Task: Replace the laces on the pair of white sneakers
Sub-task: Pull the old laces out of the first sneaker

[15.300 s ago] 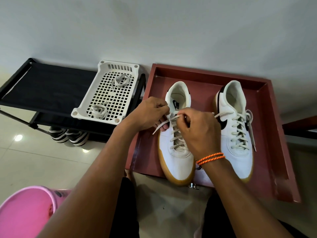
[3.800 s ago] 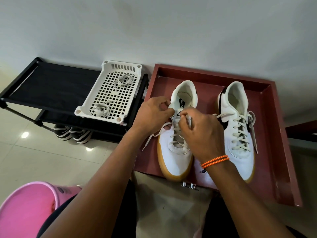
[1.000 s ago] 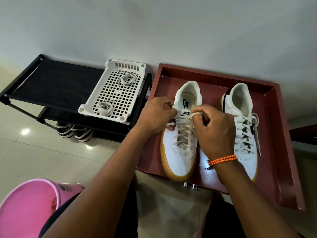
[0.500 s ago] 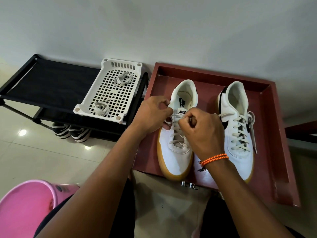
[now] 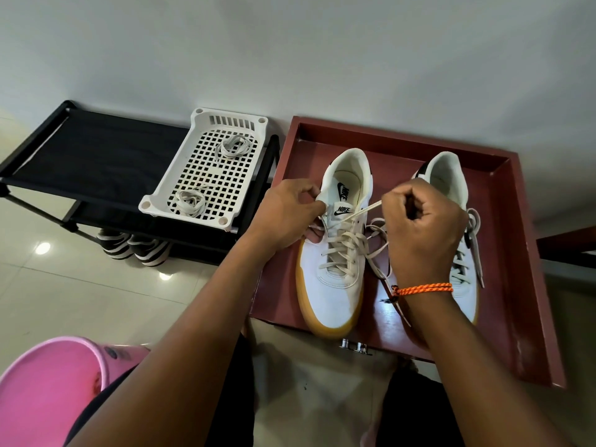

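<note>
Soft even indoor light, glare spots on floor tiles (image 5: 43, 248), wide-angle edge bending.

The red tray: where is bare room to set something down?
On the red tray, bare strips lie behind both heels and along the right wall. Between the left sneaker and right sneaker it is crowded with laces and hands.

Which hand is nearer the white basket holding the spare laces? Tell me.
Left. The left hand grips the left sneaker just right of the white basket; the right hand is farther right, pulling a lace.
</note>
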